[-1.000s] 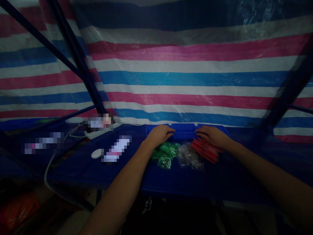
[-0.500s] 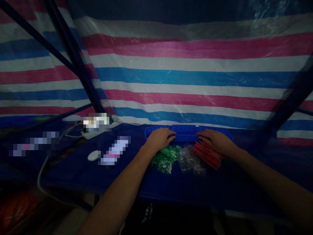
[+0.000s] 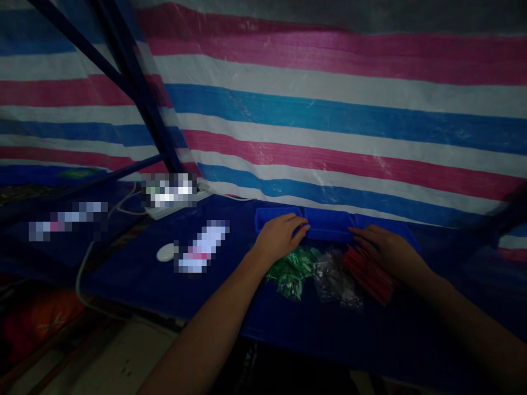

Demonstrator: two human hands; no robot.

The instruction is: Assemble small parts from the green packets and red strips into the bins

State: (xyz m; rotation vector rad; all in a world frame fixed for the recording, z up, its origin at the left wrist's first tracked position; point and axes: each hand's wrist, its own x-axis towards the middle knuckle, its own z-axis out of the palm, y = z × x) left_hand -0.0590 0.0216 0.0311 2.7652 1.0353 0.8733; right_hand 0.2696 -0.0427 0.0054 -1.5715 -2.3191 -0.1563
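Observation:
My left hand (image 3: 280,237) rests palm down on the left part of a row of blue plastic bins (image 3: 329,227) at the back of the dark blue table (image 3: 135,280), fingers stretched toward the middle bin. On the right part of the row lies my right hand (image 3: 387,249), also flat, over a stack of red strips (image 3: 368,274). Between my wrists sit a heap of small green bags (image 3: 294,271) and a heap of clear bags (image 3: 335,280). Neither hand holds anything.
A striped pink, white and blue tarp (image 3: 329,120) hangs right behind the table. Dark metal poles (image 3: 135,93) cross at the left. A white power strip (image 3: 164,208) with a cable, a white round object (image 3: 165,252) and blurred packets lie on the table's left side.
The view has tilted down and shifted, so the table sits a little right and lower. Both hands stay on the blue bins with hardly any movement.

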